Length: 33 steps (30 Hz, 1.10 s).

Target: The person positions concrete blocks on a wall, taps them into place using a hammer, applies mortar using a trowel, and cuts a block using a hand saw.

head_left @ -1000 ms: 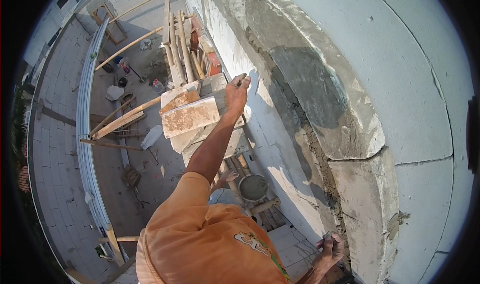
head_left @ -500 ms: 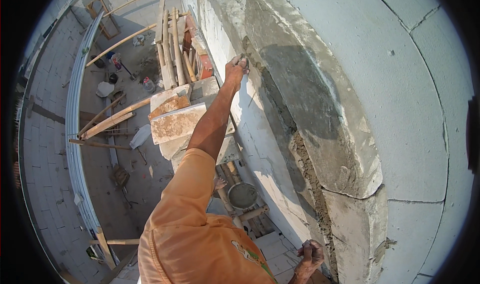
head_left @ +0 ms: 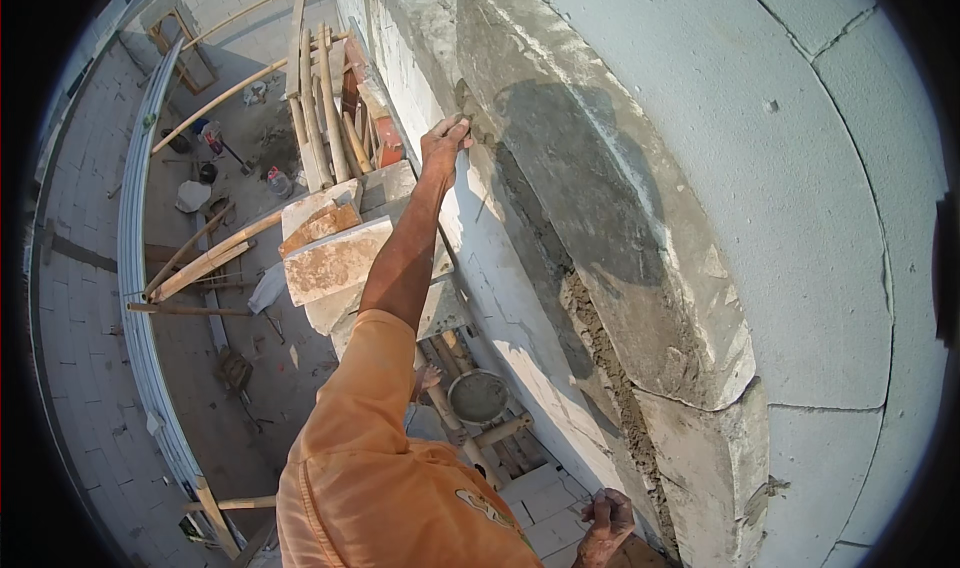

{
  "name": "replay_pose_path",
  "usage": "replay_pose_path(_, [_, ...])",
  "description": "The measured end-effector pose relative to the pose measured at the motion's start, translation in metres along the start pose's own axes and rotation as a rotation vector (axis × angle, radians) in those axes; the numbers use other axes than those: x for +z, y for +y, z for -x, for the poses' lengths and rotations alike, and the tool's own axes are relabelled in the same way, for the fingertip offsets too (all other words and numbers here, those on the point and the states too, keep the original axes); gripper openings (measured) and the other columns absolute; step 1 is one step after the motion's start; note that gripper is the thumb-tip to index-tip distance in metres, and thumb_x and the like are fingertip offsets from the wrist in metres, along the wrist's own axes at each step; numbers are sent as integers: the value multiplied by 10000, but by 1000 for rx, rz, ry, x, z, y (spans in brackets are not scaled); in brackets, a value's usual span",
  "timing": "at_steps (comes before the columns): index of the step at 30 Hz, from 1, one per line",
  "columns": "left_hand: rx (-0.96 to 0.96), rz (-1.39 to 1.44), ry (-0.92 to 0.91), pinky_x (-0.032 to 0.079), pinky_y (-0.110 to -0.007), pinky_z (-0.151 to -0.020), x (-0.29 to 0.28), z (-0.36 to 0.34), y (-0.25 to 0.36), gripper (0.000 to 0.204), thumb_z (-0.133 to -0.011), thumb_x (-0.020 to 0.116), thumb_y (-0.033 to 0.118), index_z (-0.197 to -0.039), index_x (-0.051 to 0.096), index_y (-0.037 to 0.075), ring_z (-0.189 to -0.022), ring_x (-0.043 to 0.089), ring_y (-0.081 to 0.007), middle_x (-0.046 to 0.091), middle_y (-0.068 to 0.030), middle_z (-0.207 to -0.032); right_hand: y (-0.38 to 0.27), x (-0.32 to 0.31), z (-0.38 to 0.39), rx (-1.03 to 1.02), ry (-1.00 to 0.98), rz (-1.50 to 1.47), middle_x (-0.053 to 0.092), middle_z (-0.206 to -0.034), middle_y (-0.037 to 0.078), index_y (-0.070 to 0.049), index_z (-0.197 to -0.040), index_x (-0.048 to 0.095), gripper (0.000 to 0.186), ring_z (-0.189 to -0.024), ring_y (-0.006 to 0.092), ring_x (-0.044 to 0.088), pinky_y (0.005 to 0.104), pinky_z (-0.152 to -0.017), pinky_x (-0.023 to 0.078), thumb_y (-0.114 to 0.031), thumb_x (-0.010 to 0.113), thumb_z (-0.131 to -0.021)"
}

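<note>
My left hand (head_left: 446, 140) is raised with closed fingers at the upper end of a mortar-filled joint (head_left: 615, 368) on the wall ledge, beside a grey concrete slab (head_left: 590, 218). What its fingers hold, if anything, I cannot make out. Lower right, my right hand (head_left: 607, 518) has curled fingers beside the lower slab (head_left: 700, 448), on something too small to name. The joint's surface is rough and wet-looking. The white wall face (head_left: 480, 268) drops away to the left of the ledge.
Stacked stained boards (head_left: 335, 258) lie on bamboo scaffolding (head_left: 330, 108). A round bucket of grey mix (head_left: 478, 398) sits below on bamboo poles. Long metal lengths (head_left: 145, 248) run along the left. Tools and debris (head_left: 235, 368) lie on the floor. Pale block wall (head_left: 830, 268) rises on the right.
My left hand has moved up the ledge to the top of the mortar joint. My right hand has shifted slightly left and down in the picture. The whole view has shifted.
</note>
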<state>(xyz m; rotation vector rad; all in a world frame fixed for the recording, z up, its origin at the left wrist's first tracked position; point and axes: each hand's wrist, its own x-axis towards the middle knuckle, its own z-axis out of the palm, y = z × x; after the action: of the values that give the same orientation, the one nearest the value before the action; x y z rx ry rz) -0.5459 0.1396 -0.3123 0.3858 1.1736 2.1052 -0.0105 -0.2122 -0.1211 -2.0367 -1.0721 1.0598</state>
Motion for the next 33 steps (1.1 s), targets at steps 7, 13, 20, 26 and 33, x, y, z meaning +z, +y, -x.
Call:
replay_pose_path(7, [-10,95,-16,576,-311,-752,-9,-10,-7,156,-879,734,108,-970,638,26,-765,638,-161,657,-51,-884,8,-3,-1,-14,-56,14,634,-767,39,-16,-980,699,178,-724,132,555,297,-678,448,-189,671,-952])
replay_pose_path(13, [-17,310,57,617,-384,-761,-25,-17,-19,107,-932,628,55,-1022,613,-2,-765,650,-193,634,-76,-873,4,-2,2,-4,-57,-2,636,-782,42,-20,-979,689,181,-740,135,560,307,-686,454,-199,673,-955])
replay_pose_path(20, [-98,351,54,647,-372,-790,-25,-43,6,222,-971,592,80,-1135,592,-69,-806,649,-233,619,-136,-979,3,2,5,-18,-112,115,623,-797,52,-37,-933,672,228,-777,160,555,331,-726,453,-256,635,-985])
replay_pose_path(26, [-174,91,122,634,-332,-759,2,-48,45,326,-912,729,176,-1126,626,-49,-779,635,-202,638,-120,-1009,-7,5,0,-116,-276,247,622,-846,88,-19,-968,660,354,-817,216,557,380,-775,458,-345,537,-1028])
replay_pose_path(33, [-117,-139,-107,599,-300,-734,-5,-71,58,317,-861,794,191,-1074,695,-22,-805,610,-155,661,-79,-976,-8,9,-4,-108,-330,311,627,-887,119,-5,-1010,649,385,-847,240,573,398,-800,468,-362,507,-1036])
